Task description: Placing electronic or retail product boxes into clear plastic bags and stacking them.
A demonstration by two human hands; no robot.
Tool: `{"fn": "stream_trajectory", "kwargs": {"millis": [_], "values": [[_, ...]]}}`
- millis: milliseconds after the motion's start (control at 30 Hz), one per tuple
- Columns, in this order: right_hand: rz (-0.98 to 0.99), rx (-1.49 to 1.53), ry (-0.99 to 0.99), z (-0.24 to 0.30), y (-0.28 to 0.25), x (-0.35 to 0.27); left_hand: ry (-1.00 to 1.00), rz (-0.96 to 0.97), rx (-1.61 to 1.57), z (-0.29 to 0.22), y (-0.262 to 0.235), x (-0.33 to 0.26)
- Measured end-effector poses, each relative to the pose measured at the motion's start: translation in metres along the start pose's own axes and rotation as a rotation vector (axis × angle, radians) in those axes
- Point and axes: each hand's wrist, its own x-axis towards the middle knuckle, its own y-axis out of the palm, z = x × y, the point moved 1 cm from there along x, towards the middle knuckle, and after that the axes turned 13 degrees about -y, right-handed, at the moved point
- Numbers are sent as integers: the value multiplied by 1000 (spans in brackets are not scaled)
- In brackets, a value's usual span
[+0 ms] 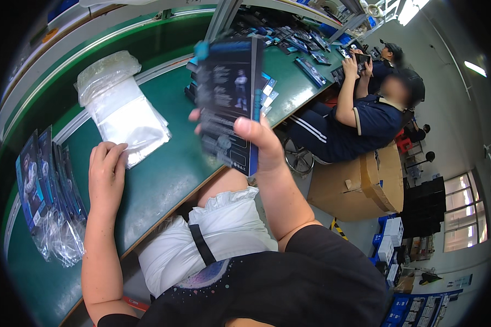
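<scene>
My right hand (265, 143) is wrapped round a flat black box (223, 92) with printed pictures and blue edges. It is raised above the table's front edge, its left side smeared by motion. My thumb lies across its printed face. My left hand (106, 169) rests at the near left edge of a stack of clear plastic bags (126, 114), its fingers drawn together on the edge of the top bag. Left of that hand, several bagged dark boxes (41, 180) lean in a row, with loose clear film at their near ends.
The green table (169, 180) runs from lower left to far right. More dark boxes (289, 38) lie heaped at its far end, and some sit behind the raised box. To the right, a co-worker (371, 120) sits holding a dark item, beside a large cardboard carton (354, 188).
</scene>
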Motion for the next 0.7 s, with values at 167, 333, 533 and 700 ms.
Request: {"fn": "stream_trajectory", "kwargs": {"millis": [167, 333, 533, 700], "values": [[80, 886, 496, -59, 1, -28, -3, 11, -40, 9, -3, -3], [41, 572, 635, -93, 5, -55, 10, -19, -29, 14, 3, -6], [12, 555, 598, -81, 26, -44, -77, -56, -156, 14, 1, -9], [104, 531, 667, -85, 50, -31, -395, 188, -468, 12, -3, -3]]}}
